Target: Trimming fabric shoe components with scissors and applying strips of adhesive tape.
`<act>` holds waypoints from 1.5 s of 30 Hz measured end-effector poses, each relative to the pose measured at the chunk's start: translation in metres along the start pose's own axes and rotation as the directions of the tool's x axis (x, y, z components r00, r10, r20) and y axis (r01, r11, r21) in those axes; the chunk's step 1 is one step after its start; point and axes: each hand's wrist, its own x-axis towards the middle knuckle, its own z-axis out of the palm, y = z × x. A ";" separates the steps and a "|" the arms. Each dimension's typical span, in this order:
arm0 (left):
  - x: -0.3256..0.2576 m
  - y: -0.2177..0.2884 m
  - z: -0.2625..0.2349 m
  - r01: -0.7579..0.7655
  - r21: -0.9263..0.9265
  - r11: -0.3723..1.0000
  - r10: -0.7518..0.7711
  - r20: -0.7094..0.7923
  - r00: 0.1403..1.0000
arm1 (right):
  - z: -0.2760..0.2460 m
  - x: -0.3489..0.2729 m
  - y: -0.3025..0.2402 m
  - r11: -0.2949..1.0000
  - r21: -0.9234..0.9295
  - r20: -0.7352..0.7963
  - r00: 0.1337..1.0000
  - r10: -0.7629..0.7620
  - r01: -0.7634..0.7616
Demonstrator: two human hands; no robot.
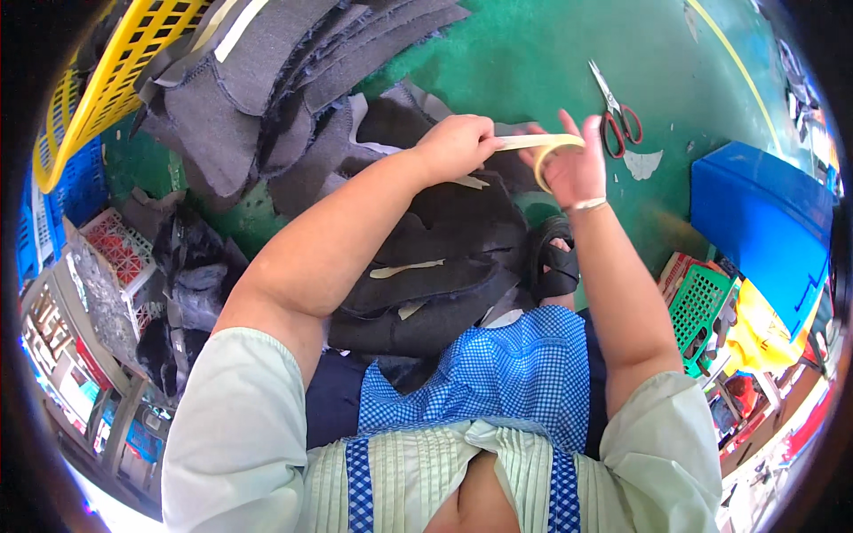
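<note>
My left hand is closed, pinching the end of a pale tape strip. The strip stretches across to a cream-yellow roll of tape, which my right hand holds, its upper fingers partly raised. Below my hands lie dark grey fabric pieces with frayed edges, heaped on the floor. A few short pale strips rest on them. Scissors with red and black handles lie partly spread on the floor, just beyond my right hand.
More grey fabric pieces are stacked at the far left beside a yellow plastic basket. On the right stand a blue bin and a green basket. A white scrap lies on the green floor. My sandalled foot shows near the heap.
</note>
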 end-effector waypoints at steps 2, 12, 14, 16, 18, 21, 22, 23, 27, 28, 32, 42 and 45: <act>-0.001 -0.013 -0.002 -0.073 0.166 0.983 0.067 0.039 0.997 | 0.004 0.000 -0.013 0.934 0.348 -0.476 0.842 0.254 -0.085; 0.009 -0.038 0.028 0.081 0.356 0.931 -0.017 -0.181 0.983 | -0.024 0.022 0.000 0.150 -0.967 0.163 0.953 -0.256 0.205; 0.016 -0.041 0.036 0.219 0.411 0.885 -0.119 -0.254 0.960 | -0.031 0.039 0.028 0.019 -0.973 0.213 0.924 -0.318 0.231; 0.019 -0.032 0.033 0.264 0.445 0.856 -0.167 -0.245 0.955 | -0.021 0.039 0.037 -0.154 -0.977 0.194 0.907 -0.374 0.145; 0.015 -0.025 0.029 0.318 0.479 0.818 -0.226 -0.241 0.944 | -0.011 0.042 0.042 -0.160 -0.979 0.181 0.909 -0.375 0.129; 0.012 -0.010 0.030 0.070 0.743 0.666 0.178 -0.250 0.952 | -0.018 0.047 0.043 -0.183 -0.977 0.171 0.920 -0.353 0.112; 0.005 0.012 0.029 -0.129 0.653 0.747 0.139 0.036 0.990 | -0.026 0.047 0.043 -0.186 -0.976 0.166 0.932 -0.321 0.110; -0.009 -0.010 0.048 -0.290 0.690 0.663 0.429 -0.033 0.903 | -0.022 0.048 0.039 -0.181 -0.974 0.184 0.940 -0.287 0.135; -0.022 -0.044 0.064 -0.265 0.736 0.623 0.300 0.089 0.950 | -0.024 0.062 -0.006 -0.169 -0.943 0.251 0.948 0.197 0.285; -0.023 -0.042 0.067 -0.243 0.745 0.621 0.268 0.089 0.959 | -0.011 0.062 -0.025 -0.197 -0.944 0.174 0.905 0.389 0.266; -0.019 -0.040 0.071 -0.200 0.738 0.644 0.223 0.069 0.972 | 0.014 0.066 -0.056 -0.435 -0.797 0.176 0.851 0.495 0.418; -0.020 -0.016 0.067 -0.031 0.771 0.636 -0.051 0.083 0.995 | -0.014 0.044 -0.031 0.006 -0.998 0.066 0.988 0.141 0.066; -0.026 -0.016 0.068 -0.004 0.746 0.666 -0.085 0.081 0.993 | -0.019 0.051 -0.025 0.276 -0.960 0.011 0.974 0.225 -0.053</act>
